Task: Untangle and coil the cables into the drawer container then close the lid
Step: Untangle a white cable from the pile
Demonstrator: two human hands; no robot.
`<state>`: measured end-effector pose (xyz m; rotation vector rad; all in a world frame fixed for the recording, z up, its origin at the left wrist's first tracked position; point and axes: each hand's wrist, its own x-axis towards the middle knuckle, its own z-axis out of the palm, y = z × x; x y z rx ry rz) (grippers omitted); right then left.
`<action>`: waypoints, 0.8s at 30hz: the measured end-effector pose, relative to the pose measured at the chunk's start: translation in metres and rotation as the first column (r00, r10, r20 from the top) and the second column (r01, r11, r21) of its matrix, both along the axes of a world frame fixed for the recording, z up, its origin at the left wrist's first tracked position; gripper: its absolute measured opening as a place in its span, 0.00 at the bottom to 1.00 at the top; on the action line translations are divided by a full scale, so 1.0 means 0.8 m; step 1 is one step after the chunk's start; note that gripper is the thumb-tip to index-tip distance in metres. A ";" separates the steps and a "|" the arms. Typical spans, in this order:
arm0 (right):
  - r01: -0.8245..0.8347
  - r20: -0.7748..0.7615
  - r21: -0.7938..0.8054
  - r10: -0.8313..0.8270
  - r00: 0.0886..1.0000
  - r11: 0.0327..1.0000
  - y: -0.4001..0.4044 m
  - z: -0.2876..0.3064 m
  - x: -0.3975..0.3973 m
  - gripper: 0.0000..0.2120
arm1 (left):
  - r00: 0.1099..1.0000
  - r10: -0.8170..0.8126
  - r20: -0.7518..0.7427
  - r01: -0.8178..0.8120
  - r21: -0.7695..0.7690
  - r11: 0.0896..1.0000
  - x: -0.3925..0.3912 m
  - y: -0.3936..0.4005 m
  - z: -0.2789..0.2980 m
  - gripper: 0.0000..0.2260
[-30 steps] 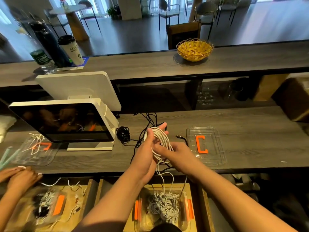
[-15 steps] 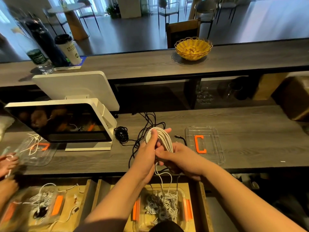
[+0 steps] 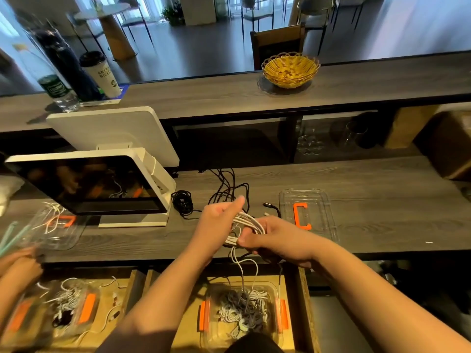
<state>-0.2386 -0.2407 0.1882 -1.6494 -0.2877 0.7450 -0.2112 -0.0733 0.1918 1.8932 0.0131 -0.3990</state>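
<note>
We hold the white cable coil (image 3: 246, 226) above the counter (image 3: 369, 197), left hand (image 3: 219, 222) gripping its 9 o'clock side, right hand (image 3: 277, 238) pinching its 3 o'clock side. Its tail drops toward 6 o'clock into the container (image 3: 243, 310); the lid (image 3: 309, 212) lies at 3 o'clock.

Paper cup (image 3: 102, 73): "ANYTI… NICK…", partly legible.

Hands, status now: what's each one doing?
Left hand: curled round the white cable coil.
Right hand: also gripping the same coil, thumb pinching its strands.
</note>
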 end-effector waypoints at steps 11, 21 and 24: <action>0.097 0.041 -0.012 -0.097 0.994 0.995 -0.035 -0.009 -0.011 0.05 | 0.981 -0.095 0.168 0.052 0.245 0.968 -0.008 -0.021 -0.021 0.26; 0.371 0.148 -0.021 -0.364 0.920 0.928 -0.062 -0.042 -0.020 0.07 | 0.973 0.226 0.053 -0.227 0.016 0.974 -0.028 -0.050 -0.025 0.25; 0.312 0.280 -0.154 -0.261 0.924 0.937 -0.043 -0.047 -0.034 0.07 | 0.895 0.417 0.161 -0.420 -0.013 0.907 -0.023 -0.059 -0.027 0.25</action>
